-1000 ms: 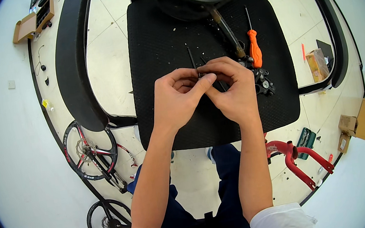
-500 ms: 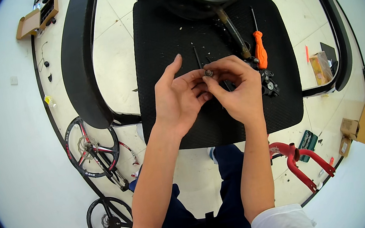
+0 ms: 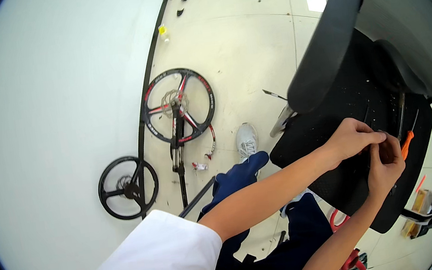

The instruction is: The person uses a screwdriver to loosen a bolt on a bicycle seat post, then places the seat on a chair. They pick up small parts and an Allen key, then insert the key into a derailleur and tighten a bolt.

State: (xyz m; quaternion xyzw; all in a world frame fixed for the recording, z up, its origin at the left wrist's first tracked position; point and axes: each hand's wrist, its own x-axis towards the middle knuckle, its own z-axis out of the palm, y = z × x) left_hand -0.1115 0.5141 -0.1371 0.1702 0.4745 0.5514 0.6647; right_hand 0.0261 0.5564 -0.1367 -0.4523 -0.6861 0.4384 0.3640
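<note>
Where the thumb and fingertips of the left hand (image 3: 355, 137) are brought against those of the right hand (image 3: 386, 166), above the black chair seat (image 3: 350, 87), a small part appears to be handled; it is so covered by the fingers that its kind cannot be told. Both hands are curled, with the fingers drawn together in a pinch; whether the part is gripped by one or by both is not shown. Just right of the right hand, an orange-handled screwdriver (image 3: 407, 144) is laid ungripped on the seat; just beyond the left hand, a thin dark rod (image 3: 367, 113) is seen. Farther beyond both hands, a bicycle saddle (image 3: 402, 68) is set with its seatpost (image 3: 401, 112). Well to the left of the left hand, a three-spoke bicycle wheel (image 3: 176, 106) is placed on the floor with a black fork (image 3: 177, 155); a second, all-black wheel (image 3: 131, 190) is placed farther left. Below the right hand, a red fork (image 3: 351, 259) is partly covered by the forearm. From this layout, the bicycle parts are judged to be separate: neither wheel is fitted to the red fork. The handling is judged unfinished; how much is left cannot be told.
</note>
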